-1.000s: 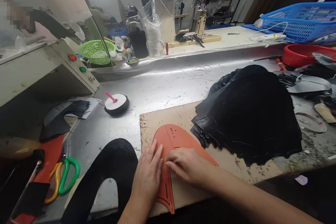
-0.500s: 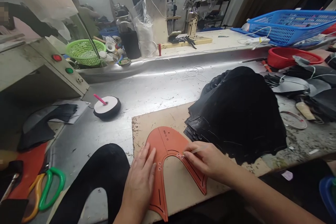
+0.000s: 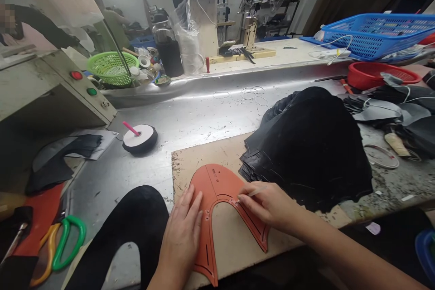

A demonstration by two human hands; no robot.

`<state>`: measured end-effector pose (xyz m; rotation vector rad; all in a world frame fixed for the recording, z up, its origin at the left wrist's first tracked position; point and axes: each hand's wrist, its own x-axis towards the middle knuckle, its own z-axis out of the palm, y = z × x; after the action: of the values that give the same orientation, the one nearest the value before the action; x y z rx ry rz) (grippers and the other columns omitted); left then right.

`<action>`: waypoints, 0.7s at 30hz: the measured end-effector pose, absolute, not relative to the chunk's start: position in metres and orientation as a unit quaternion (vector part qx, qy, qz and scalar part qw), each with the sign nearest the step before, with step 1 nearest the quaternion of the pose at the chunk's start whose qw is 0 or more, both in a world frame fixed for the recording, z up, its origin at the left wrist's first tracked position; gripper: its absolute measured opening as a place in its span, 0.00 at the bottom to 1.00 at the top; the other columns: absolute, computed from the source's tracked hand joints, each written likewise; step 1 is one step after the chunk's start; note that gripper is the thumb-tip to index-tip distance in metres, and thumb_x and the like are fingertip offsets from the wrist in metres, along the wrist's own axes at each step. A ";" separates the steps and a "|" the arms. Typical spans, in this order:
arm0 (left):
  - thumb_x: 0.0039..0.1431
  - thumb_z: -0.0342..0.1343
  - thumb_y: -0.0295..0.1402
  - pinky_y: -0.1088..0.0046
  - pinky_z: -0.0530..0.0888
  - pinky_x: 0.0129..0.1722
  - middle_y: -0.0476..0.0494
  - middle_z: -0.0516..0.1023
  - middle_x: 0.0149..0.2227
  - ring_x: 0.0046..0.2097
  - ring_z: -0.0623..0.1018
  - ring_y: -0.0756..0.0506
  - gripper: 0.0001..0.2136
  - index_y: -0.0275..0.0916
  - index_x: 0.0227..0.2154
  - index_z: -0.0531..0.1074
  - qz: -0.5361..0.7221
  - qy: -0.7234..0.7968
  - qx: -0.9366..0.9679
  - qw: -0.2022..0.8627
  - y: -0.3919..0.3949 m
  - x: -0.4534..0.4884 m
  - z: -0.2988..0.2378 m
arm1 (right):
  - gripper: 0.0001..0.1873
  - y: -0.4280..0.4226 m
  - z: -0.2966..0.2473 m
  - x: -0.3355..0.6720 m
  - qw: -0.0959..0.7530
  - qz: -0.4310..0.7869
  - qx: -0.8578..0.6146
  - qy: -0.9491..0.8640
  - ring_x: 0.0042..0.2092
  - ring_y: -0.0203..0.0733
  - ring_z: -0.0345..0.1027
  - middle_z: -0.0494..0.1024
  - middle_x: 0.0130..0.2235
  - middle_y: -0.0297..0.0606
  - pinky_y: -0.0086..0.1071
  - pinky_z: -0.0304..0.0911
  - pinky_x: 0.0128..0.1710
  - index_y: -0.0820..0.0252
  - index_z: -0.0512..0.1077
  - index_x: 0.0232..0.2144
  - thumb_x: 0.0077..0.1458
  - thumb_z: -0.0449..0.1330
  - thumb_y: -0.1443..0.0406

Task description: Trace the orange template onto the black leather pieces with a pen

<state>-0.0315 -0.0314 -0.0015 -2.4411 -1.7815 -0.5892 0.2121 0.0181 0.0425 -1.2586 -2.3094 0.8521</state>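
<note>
An orange U-shaped template [image 3: 205, 186] with slots and printed markings lies on a tan board [image 3: 234, 240]. Black material shows through its slots and along its inner edge. My left hand [image 3: 181, 231] rests flat on the template's left side, fingers stretched out. In a pinch, my right hand [image 3: 268, 206] holds a thin pale marking pen [image 3: 256, 191]. Its tip, mostly hidden by my fingers, is at the slots on the template's right arm. A black U-shaped piece [image 3: 136, 217] lies left of my left hand. Beyond my right hand is a stack of black pieces [image 3: 312, 145].
A tape roll [image 3: 140, 138] stands on the metal tabletop [image 3: 190, 122]. Scissors with green and orange handles [image 3: 70, 242] lie at lower left. Red and blue baskets [image 3: 377, 74] sit at right. Behind stands a sewing machine [image 3: 207, 18]. A person [image 3: 37, 25] is visible far left.
The view has shifted very slightly. Both hands, the template and the pen keep practically the same places.
</note>
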 end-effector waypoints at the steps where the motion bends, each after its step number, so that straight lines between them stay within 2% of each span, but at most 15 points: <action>1: 0.63 0.45 0.34 0.60 0.72 0.52 0.39 0.68 0.57 0.58 0.69 0.41 0.18 0.39 0.53 0.67 -0.190 -0.577 -0.794 0.031 -0.031 -0.031 -0.001 | 0.15 0.018 0.043 0.211 0.190 0.305 -0.451 -0.817 0.34 0.38 0.70 0.77 0.32 0.37 0.28 0.61 0.35 0.58 0.73 0.32 0.61 0.48 0.62; 10: 0.63 0.45 0.34 0.60 0.71 0.52 0.41 0.68 0.58 0.58 0.69 0.41 0.18 0.42 0.54 0.65 -0.205 -0.577 -0.790 0.014 -0.032 -0.032 0.000 | 0.16 0.019 0.044 0.199 0.182 0.286 -0.452 -0.825 0.36 0.40 0.71 0.77 0.32 0.37 0.30 0.61 0.35 0.59 0.73 0.31 0.61 0.47 0.62; 16: 0.63 0.45 0.34 0.60 0.72 0.52 0.40 0.68 0.57 0.58 0.69 0.41 0.17 0.41 0.54 0.66 -0.216 -0.580 -0.786 0.012 -0.033 -0.030 -0.002 | 0.15 0.017 0.047 0.203 0.229 0.331 -0.461 -0.791 0.35 0.39 0.71 0.77 0.33 0.37 0.28 0.61 0.35 0.60 0.73 0.30 0.61 0.47 0.64; 21: 0.63 0.44 0.33 0.57 0.70 0.54 0.39 0.67 0.59 0.59 0.67 0.41 0.18 0.41 0.54 0.65 -0.212 -0.592 -0.777 -0.015 -0.037 -0.027 -0.002 | 0.09 -0.010 0.051 0.181 0.253 0.435 -0.311 -0.806 0.38 0.35 0.71 0.78 0.36 0.36 0.24 0.62 0.39 0.60 0.73 0.37 0.60 0.53 0.66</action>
<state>-0.0272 -0.0365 -0.0024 -2.4650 -1.8790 -0.6736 0.1810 -0.0099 0.0510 -0.8445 -2.1916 1.1828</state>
